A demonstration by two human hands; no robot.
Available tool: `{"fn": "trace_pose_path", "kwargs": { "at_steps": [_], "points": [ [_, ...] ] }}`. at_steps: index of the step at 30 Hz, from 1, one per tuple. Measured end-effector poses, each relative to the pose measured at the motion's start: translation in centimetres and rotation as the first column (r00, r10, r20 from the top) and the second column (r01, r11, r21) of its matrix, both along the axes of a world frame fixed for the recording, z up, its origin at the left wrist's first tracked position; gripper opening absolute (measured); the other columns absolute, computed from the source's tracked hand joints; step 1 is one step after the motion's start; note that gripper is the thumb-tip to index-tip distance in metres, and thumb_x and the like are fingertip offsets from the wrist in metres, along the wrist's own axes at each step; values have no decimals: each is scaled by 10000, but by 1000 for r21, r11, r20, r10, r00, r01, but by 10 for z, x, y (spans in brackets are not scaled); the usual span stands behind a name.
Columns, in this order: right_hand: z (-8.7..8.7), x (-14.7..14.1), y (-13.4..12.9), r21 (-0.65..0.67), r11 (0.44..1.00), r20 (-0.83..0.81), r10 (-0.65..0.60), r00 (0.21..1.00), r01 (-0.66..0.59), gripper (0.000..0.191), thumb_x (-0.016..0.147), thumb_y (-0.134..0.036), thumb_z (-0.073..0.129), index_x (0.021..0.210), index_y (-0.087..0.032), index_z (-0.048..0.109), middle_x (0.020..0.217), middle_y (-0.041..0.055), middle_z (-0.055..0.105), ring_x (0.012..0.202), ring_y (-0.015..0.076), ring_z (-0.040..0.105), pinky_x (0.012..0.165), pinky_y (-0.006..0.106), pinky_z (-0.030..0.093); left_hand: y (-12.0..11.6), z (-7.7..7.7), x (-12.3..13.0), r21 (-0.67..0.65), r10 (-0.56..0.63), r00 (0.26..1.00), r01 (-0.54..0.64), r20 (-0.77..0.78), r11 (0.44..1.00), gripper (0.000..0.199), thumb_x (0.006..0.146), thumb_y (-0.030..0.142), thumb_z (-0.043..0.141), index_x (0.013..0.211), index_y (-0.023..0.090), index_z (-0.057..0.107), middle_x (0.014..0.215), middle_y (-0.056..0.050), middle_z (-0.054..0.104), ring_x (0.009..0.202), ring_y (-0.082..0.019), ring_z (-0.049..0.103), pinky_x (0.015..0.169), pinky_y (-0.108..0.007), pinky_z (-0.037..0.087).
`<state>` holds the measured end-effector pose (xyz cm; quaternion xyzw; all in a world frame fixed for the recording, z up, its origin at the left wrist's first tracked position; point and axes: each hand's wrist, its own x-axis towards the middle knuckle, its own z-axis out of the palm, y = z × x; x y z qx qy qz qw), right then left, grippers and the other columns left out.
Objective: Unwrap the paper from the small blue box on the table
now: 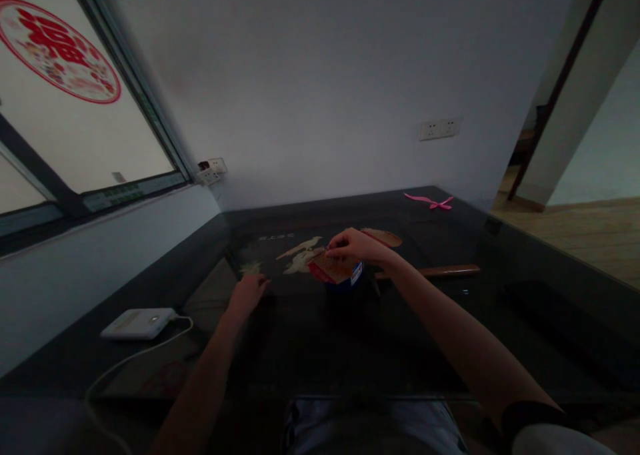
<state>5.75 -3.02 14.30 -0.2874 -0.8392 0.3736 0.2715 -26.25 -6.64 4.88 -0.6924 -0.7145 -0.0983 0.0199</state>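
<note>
My right hand (350,245) is closed in a pinch at the top of a red and tan packet (334,268), which sits tilted over a dark blue container (350,281) near the middle of the black table. My left hand (251,287) rests at the table surface to the left of the container. Its fingers are curled together, and anything between them is too small to make out. Behind the right hand lies a round tan and red piece (384,237). A brown handle (453,271) shows beyond the right forearm.
A white power bank (140,323) with a white cable (135,355) lies on the left of the black table (300,355). A pink ribbon (434,203) is at the back right. A dark flat object (560,321) lies at the right, near a wall behind.
</note>
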Motion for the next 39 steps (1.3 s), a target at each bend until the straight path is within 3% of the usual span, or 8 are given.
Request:
{"fn": "trace_pose_path", "kwargs": {
  "at_steps": [4, 13, 19, 24, 29, 31, 34, 39],
  "points": [
    [3, 0, -3, -13, 999, -52, 28, 998, -29, 233, 744, -360, 614, 729, -136, 675, 652, 6, 609, 596, 100, 506, 536, 214, 361, -6, -7, 1, -24, -67, 998, 67, -7, 997, 249, 854, 297, 448, 880, 179, 665, 896, -97, 678, 853, -214, 621, 729, -268, 415],
    [-3, -2, 1, -1, 999, -30, 32, 999, -32, 234, 754, -378, 613, 752, -157, 690, 677, 14, 635, 618, 115, 526, 559, 232, 371, -7, -4, 4, -24, -55, 994, 58, 90, 998, 187, 812, 285, 518, 853, 193, 675, 886, -71, 688, 841, -199, 622, 722, -257, 419],
    [5, -6, -11, 26, 1000, -47, 14, 999, -13, 227, 760, -362, 612, 717, -148, 674, 651, 7, 617, 607, 113, 523, 550, 228, 367, -5, -9, -2, 14, -54, 990, 53, 126, 999, 184, 800, 298, 532, 862, 193, 670, 878, -63, 686, 827, -196, 620, 713, -261, 416],
    [11, -27, -41, 104, 990, -8, 98, 995, -96, 169, 758, -296, 618, 680, -150, 651, 635, -11, 598, 601, 111, 532, 559, 219, 369, 2, -13, -11, 10, 40, 986, -42, 161, 999, 170, 794, 286, 539, 849, 182, 662, 851, -59, 677, 810, -186, 612, 706, -249, 415],
    [-14, -68, -63, 163, 966, 75, 191, 979, -201, 101, 766, -244, 627, 755, -151, 664, 713, 11, 662, 646, 127, 581, 565, 212, 389, 9, -22, -18, 21, 81, 974, -87, 212, 996, 173, 773, 250, 571, 899, 163, 653, 881, -69, 672, 828, -181, 609, 719, -241, 416],
    [-28, -90, -63, 225, 960, 181, 130, 975, -169, 103, 791, -247, 605, 796, -168, 671, 756, 15, 685, 680, 132, 602, 591, 214, 406, 10, -24, -21, 22, 86, 972, -93, 218, 995, 184, 772, 248, 574, 915, 159, 649, 888, -72, 671, 839, -184, 610, 718, -240, 416],
    [-46, -123, -54, 402, 915, 382, -138, 914, -30, 172, 830, -295, 556, 937, -210, 662, 919, 30, 695, 839, 161, 623, 683, 237, 431, 11, -27, -22, 13, 74, 975, -79, 210, 997, 188, 779, 254, 569, 921, 155, 643, 874, -71, 671, 839, -185, 611, 708, -239, 419],
    [-63, -166, -25, 461, 884, 461, -317, 829, 82, 250, 874, -146, 428, 1010, -122, 636, 1000, 156, 657, 956, 239, 604, 736, 330, 457, 10, -27, -22, 28, 75, 976, -83, 204, 996, 191, 782, 200, 558, 960, 171, 623, 881, -59, 673, 853, -176, 614, 745, -247, 436]
  ]
}}
